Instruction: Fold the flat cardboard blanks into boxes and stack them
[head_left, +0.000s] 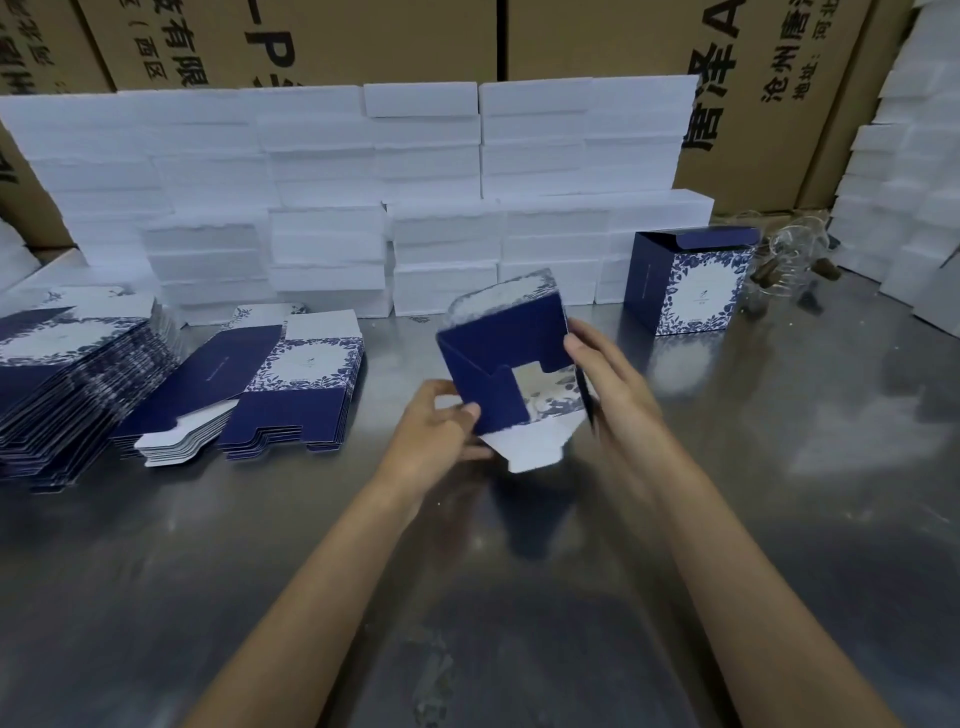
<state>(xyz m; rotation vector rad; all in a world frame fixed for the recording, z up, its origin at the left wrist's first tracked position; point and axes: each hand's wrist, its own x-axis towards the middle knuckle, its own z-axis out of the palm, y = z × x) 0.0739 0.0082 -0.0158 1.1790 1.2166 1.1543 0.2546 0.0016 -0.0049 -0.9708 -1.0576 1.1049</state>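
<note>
The table (779, 467) is brushed metal, grey and a little shiny, with dull reflections. The half-folded box (509, 353) is thin matt card, dark blue with white inside. The blocks (322, 156) at the far side look like white foam, slightly rough. The cartons (597, 36) behind are brown corrugated cardboard.

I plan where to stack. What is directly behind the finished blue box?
Behind the finished blue box rise stacked white boxes. The box hides the lowest ones' right ends.
</note>
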